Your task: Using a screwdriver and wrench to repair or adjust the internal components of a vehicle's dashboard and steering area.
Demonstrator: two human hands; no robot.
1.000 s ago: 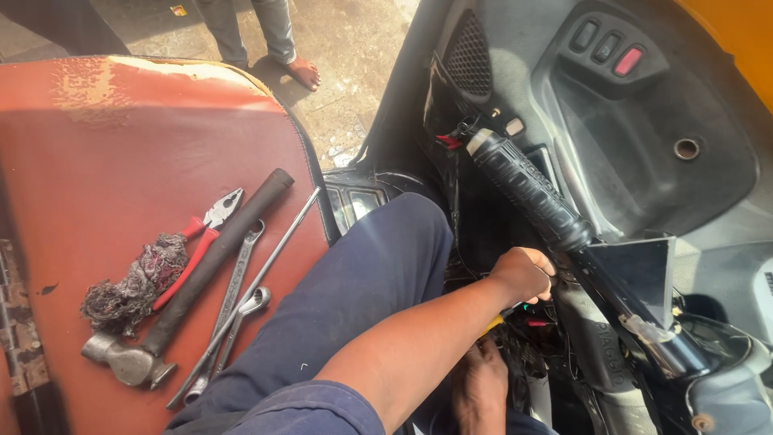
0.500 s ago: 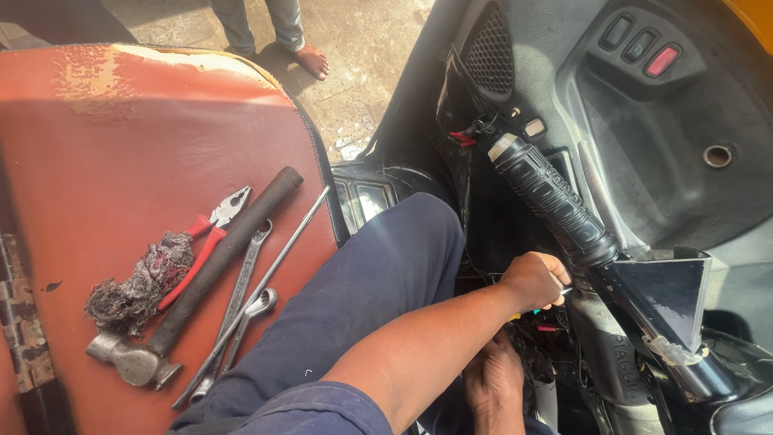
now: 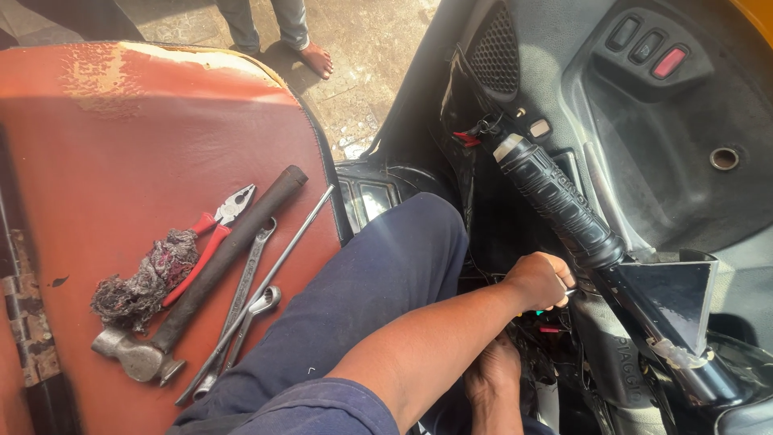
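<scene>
My left hand (image 3: pixel 538 280) is closed in a fist around a small tool just below the black ribbed handle grip (image 3: pixel 555 201). Only a thin metal tip shows past the knuckles. It sits against the dark steering column (image 3: pixel 644 298). My right hand (image 3: pixel 491 372) reaches lower, down among the wires (image 3: pixel 547 330) under the column, with its fingers hidden in shadow. My leg in blue trousers (image 3: pixel 378 282) lies between the seat and the column.
On the red seat (image 3: pixel 121 137) to my left lie a hammer (image 3: pixel 201 274), red-handled pliers (image 3: pixel 211 238), two spanners (image 3: pixel 245 290), a thin rod (image 3: pixel 282 258) and a rag (image 3: pixel 141 282). A grey dashboard with switches (image 3: pixel 648 48) is ahead. A person's bare foot (image 3: pixel 314 56) stands outside.
My left fist has stayed at the base of the grip with only a slight shift. The view has drifted a little, and my right hand stays low among the wires.
</scene>
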